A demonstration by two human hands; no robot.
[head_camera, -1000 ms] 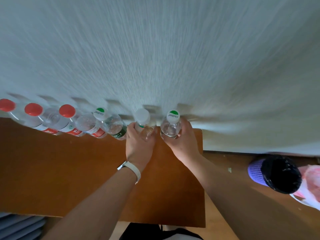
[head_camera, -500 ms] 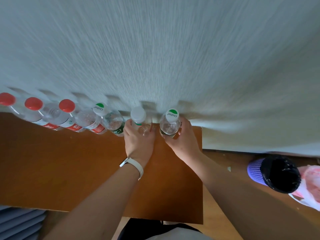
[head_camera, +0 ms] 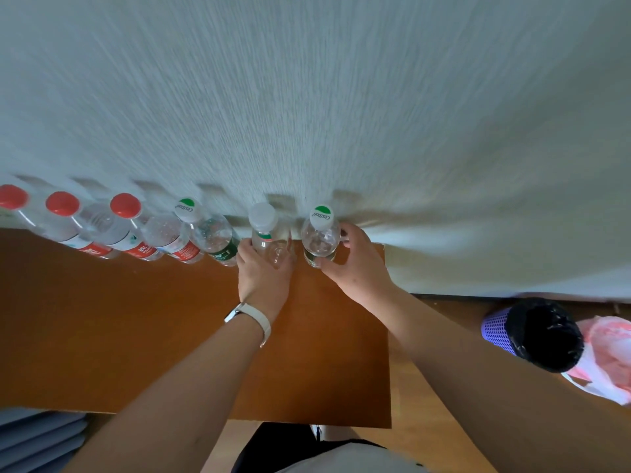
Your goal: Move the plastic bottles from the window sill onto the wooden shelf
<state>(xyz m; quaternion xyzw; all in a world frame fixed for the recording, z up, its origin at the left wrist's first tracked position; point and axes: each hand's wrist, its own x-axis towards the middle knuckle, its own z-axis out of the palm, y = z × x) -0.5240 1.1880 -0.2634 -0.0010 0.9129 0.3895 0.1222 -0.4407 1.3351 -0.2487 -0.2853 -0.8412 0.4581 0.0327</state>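
Fingers of the right hand [head_camera: 355,268] wrap the "Cestbon"-capped bottle [head_camera: 321,238]; the left hand [head_camera: 263,273] grips a white-capped bottle [head_camera: 268,235].

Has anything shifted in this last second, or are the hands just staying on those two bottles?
Hardly anything. The left hand stays around the clear white-capped plastic bottle, the right hand around the green-and-white-capped bottle. Only the view drifted slightly; the row of red-capped bottles stayed put.

Textured pale wall [head_camera: 341,97] fills the top. Down right, a purple mesh bin [head_camera: 532,332] with black liner, pink bag [head_camera: 611,356] just beside it. Grey slats [head_camera: 37,438] bottom left.
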